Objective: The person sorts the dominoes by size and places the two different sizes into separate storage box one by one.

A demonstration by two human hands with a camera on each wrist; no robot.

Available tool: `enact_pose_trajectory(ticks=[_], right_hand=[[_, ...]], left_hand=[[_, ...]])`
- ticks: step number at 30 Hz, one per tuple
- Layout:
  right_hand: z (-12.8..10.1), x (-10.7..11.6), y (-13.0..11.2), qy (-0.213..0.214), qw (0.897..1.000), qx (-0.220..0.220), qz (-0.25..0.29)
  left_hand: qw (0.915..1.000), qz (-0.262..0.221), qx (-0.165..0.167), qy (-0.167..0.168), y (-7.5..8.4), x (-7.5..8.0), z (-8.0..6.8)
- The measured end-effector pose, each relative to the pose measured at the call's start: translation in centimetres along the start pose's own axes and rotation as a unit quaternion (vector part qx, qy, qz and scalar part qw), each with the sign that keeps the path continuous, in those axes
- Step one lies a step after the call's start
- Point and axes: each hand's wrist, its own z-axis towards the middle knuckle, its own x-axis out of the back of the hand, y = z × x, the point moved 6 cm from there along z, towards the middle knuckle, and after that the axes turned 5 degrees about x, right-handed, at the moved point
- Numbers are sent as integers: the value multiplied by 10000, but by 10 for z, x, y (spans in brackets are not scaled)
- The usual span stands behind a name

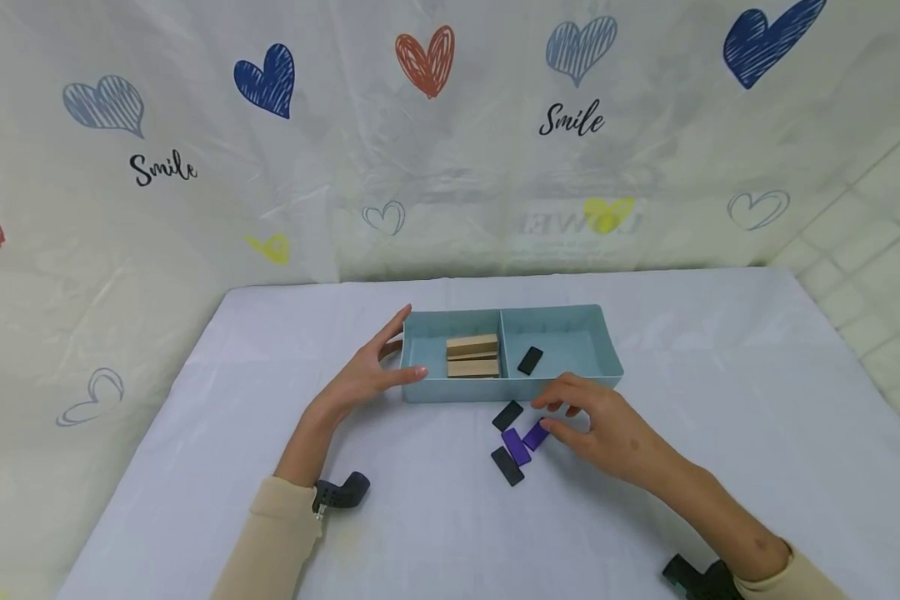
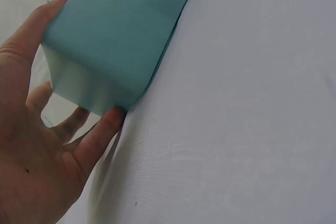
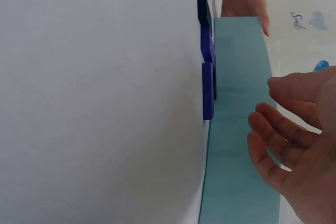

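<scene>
On the curtain behind the table, the word "Smile" is printed twice in black script, once at the left and once right of the middle, among drawn hearts in blue, red, grey and yellow. A faint mirrored word shows through near the yellow heart, too blurred to read.

The table carries a white cloth. Left of the middle, the left hand rests with straight fingers against the left end of a teal tray, thumb at the near corner and fingers along the end wall, gripping nothing. The tray stands near the table's middle, closer to the far edge, and has two compartments. The left one holds wooden blocks stacked flat; the right one holds a single black tile.

Just in front of the tray's near wall lie four tiles on the cloth: a black tile, a purple tile, a second purple tile and, nearest the front edge, another black tile. The right hand hovers over them, fingers loosely bent and apart, its fingertips at the second purple tile; whether they touch it cannot be told. The tray's near wall stands directly behind this hand.
</scene>
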Motion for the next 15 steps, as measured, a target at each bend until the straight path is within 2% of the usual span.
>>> enact_pose_trajectory(ticks=[7,15], right_hand=[[-2,-5,5,-356,9990,-257,-48],[-4,-8,9,-560,9979,-287,-122]], left_hand=[[9999,-101,7,-29,-1,0,0],[10000,-33,-1,-5,0,1,1]])
